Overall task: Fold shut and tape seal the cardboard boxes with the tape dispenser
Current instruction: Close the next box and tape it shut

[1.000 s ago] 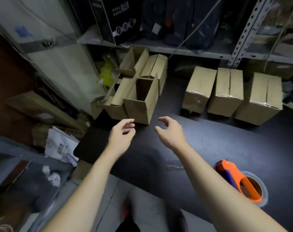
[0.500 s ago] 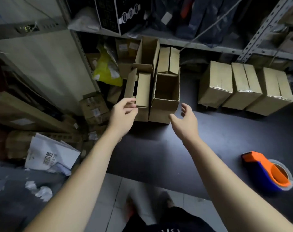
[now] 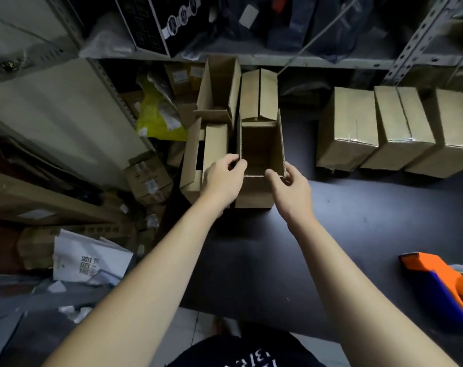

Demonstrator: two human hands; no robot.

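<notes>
Partly cropped tape dispenser (image 3: pixel 437 284); left hand (image 3: pixel 222 181) and right hand (image 3: pixel 288 186) pinch open box (image 3: pixel 254 192).

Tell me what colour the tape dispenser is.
The tape dispenser is orange on top with a blue body, shown best at the lower right of the head view.

The open box (image 3: pixel 262 152) is showing matt brown cardboard, its cut rims baring rough corrugated fluting. Right of it, the sealed boxes (image 3: pixel 349 120) are wearing clear tape (image 3: pixel 348 139) that is glinting glossy. Under it the tabletop (image 3: pixel 357 221) is looking dark, smooth and matt. Far right of it, the tape dispenser (image 3: pixel 434 280) is shining as smooth orange and blue plastic. Left of it, a yellow bag (image 3: pixel 156 120) is gleaming like crinkled plastic film.
</notes>
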